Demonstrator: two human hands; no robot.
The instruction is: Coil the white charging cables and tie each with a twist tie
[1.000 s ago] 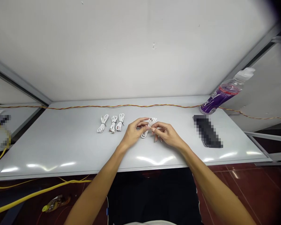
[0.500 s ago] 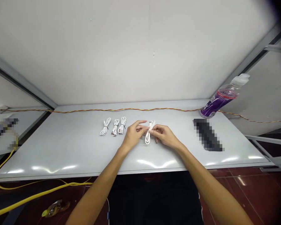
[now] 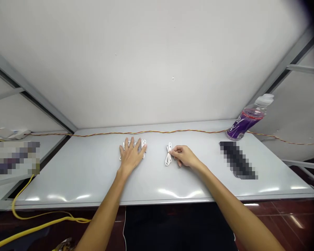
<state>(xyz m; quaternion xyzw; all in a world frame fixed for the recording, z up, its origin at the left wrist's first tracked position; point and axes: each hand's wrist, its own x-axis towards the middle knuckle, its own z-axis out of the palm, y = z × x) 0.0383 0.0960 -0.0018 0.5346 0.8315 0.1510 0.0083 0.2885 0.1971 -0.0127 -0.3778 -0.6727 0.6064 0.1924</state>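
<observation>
My left hand lies spread over several white bundled cables on the grey table. Most of those bundles are hidden beneath the palm and fingers; only loops and ends peek out around them. To the right, the thumb and fingers of my right hand pinch a single white bundled cable at its dark tie. That bundle is upright in the view, its loops pointing toward me, at or just above the tabletop.
A red-and-yellow twisted wire runs along the back of the table. A purple-labelled bottle stands at the back right, with a pixelated dark object in front. A yellow cable hangs at the lower left.
My left hand has let go of the single cable bundle and moved left onto the other bundles, fingers spread. My right hand still holds its bundle. The camera view has shifted somewhat.
</observation>
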